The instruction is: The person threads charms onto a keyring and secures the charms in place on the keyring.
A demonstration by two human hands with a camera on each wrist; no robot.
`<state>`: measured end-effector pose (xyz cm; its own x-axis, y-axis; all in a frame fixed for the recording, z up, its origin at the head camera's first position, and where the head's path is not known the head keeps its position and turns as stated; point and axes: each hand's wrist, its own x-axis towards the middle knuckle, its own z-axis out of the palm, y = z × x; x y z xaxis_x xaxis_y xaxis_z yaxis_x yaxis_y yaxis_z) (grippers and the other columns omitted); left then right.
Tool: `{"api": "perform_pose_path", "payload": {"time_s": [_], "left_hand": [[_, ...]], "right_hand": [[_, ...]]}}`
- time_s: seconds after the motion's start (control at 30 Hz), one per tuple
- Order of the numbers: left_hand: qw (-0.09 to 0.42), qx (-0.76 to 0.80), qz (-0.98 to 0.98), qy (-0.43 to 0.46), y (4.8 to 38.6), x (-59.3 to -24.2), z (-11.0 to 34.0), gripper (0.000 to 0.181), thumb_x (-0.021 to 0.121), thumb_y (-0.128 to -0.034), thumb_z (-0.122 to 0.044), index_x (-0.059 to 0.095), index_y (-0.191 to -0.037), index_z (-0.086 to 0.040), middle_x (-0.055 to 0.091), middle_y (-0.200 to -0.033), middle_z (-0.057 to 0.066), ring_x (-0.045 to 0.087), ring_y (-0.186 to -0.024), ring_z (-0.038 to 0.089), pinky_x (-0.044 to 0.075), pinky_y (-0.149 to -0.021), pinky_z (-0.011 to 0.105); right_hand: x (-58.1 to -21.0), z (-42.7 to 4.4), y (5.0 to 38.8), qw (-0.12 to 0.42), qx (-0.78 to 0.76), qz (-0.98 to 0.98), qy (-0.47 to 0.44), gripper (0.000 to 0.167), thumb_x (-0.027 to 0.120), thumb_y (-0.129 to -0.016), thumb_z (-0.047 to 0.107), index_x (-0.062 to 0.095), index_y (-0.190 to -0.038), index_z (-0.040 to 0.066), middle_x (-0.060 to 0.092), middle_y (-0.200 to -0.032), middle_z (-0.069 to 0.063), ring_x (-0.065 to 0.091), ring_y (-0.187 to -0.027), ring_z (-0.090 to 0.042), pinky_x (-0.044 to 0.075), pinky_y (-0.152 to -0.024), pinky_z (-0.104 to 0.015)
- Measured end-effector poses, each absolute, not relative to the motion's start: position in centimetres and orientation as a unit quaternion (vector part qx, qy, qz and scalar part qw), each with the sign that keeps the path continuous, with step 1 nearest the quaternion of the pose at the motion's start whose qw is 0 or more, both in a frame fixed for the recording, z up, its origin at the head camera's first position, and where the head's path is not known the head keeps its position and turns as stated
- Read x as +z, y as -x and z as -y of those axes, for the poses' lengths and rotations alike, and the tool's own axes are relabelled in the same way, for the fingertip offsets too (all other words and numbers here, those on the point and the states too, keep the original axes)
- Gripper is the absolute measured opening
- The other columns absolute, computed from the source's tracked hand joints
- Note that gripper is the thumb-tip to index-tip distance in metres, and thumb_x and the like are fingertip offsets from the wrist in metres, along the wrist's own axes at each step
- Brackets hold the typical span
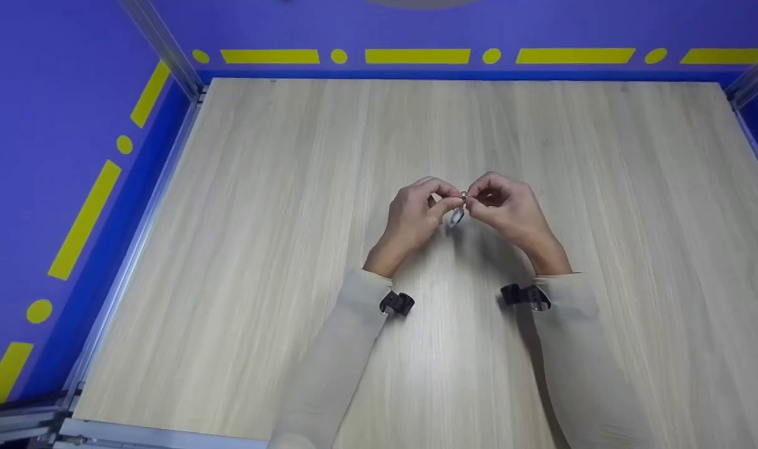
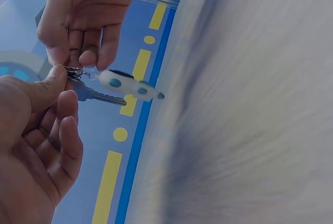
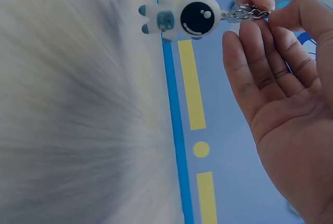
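Above the middle of the table, my left hand [image 1: 414, 209] and right hand [image 1: 511, 204] meet fingertip to fingertip at a small metal key ring [image 1: 464, 195]. Thumb and index finger of each hand pinch it; which part each one holds is mostly hidden. From it hangs a white astronaut keychain [image 3: 182, 16] with a black visor and teal details, joined by a short silver chain [image 3: 242, 13]. A metal key [image 2: 101, 96] hangs beside the astronaut in the left wrist view. The right hand's other fingers are loosely extended behind the chain in the right wrist view.
The light wood-grain table [image 1: 260, 249] lies beneath both hands. Blue panels [image 1: 73, 93] with yellow dashes and dots stand at the back and sides, along metal frame rails [image 1: 148, 212]. Black straps [image 1: 396, 304] circle both sleeved wrists.
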<state>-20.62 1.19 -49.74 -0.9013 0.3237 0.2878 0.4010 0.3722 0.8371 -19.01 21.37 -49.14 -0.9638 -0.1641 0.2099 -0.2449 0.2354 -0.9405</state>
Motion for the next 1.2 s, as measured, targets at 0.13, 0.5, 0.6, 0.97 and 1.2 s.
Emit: {"api": "perform_pose_path", "payload": {"time_s": [0.13,0.5,0.6,0.97,1.2], "left_hand": [[0.052,-0.527,0.815,0.237,20.70,-49.78,-1.21,0.015,0.079,-0.0962,-0.021,0.077,-0.101,-0.007,0.074,-0.101,-0.001,0.060,-0.068,0.017,0.044,-0.062,0.021],[0.064,-0.535,0.796,0.274,20.83,-49.71,-1.06,0.014,0.078,-0.0952,-0.016,0.076,-0.099,-0.003,0.071,-0.099,0.002,0.062,-0.074,0.015,0.049,-0.068,0.022],[0.063,-0.510,0.814,0.270,20.74,-49.60,-1.16,0.015,0.077,-0.0970,-0.019,0.075,-0.100,-0.004,0.071,-0.100,0.002,0.060,-0.077,0.012,0.048,-0.072,0.023],[0.028,-0.456,0.862,0.222,20.38,-49.11,-1.37,0.015,0.074,-0.1003,-0.024,0.073,-0.101,-0.010,0.071,-0.104,-0.001,0.058,-0.078,0.010,0.046,-0.073,0.027],[0.036,-0.513,0.824,0.238,20.46,-49.24,-1.34,0.014,0.075,-0.0994,-0.019,0.074,-0.104,-0.006,0.070,-0.102,0.001,0.060,-0.071,0.012,0.046,-0.066,0.023]], "right_hand": [[-49.18,-21.35,19.03,0.027,0.622,0.773,-0.118,0.004,0.069,-0.093,-0.009,0.067,-0.096,-0.010,0.070,-0.093,-0.015,0.068,-0.085,-0.018,0.056,-0.079,-0.025],[-49.26,-21.54,18.97,-0.004,0.685,0.723,-0.090,0.002,0.065,-0.094,-0.009,0.067,-0.094,-0.010,0.071,-0.092,-0.013,0.072,-0.083,-0.020,0.059,-0.082,-0.031],[-49.15,-21.53,18.90,0.007,0.670,0.736,-0.100,0.003,0.065,-0.093,-0.010,0.068,-0.095,-0.010,0.071,-0.093,-0.014,0.071,-0.083,-0.019,0.058,-0.080,-0.029],[-48.90,-21.17,18.81,0.041,0.585,0.798,-0.136,0.005,0.069,-0.090,-0.010,0.069,-0.094,-0.007,0.070,-0.093,-0.013,0.068,-0.085,-0.017,0.055,-0.078,-0.023],[-49.00,-21.31,18.97,0.039,0.613,0.779,-0.126,0.004,0.069,-0.091,-0.009,0.068,-0.095,-0.009,0.070,-0.093,-0.014,0.069,-0.084,-0.018,0.056,-0.079,-0.025]]}}
